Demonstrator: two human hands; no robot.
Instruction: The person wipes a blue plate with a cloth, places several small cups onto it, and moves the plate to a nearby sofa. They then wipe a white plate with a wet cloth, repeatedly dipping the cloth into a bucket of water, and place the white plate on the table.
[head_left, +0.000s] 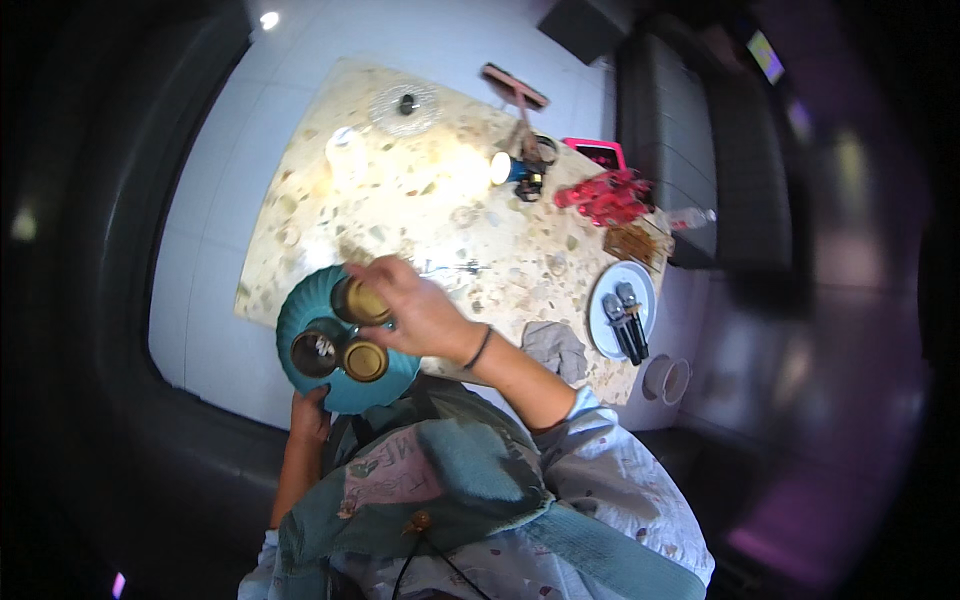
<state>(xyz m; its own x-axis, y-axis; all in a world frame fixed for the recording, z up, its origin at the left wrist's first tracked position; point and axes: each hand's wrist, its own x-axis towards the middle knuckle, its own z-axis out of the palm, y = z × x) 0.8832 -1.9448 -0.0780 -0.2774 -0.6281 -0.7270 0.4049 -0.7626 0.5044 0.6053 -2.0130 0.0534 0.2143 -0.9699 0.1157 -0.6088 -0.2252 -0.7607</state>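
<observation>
My left hand (311, 416) grips the near left rim of a teal scalloped dish (390, 386), holding it level over the near left edge of a stone-patterned table. Three brownish cups stand close together in the dish. White bits lie inside the left cup (304, 352); the lower right cup (366, 361) shows a gold-brown inside. My right hand (416, 311), slightly blurred, has its thumb and fingers around the upper cup (365, 301), hiding part of its rim. A dark band circles my right wrist.
A lit lamp (514, 169) shines across the table (450, 225). Also on it are a clear glass plate (386, 116), red-pink packets (604, 196), a grey cloth (553, 349) and a white plate (600, 292) bearing two microphones (625, 322). A pink broom (516, 86) and a white bin (667, 379) stand beyond its edges.
</observation>
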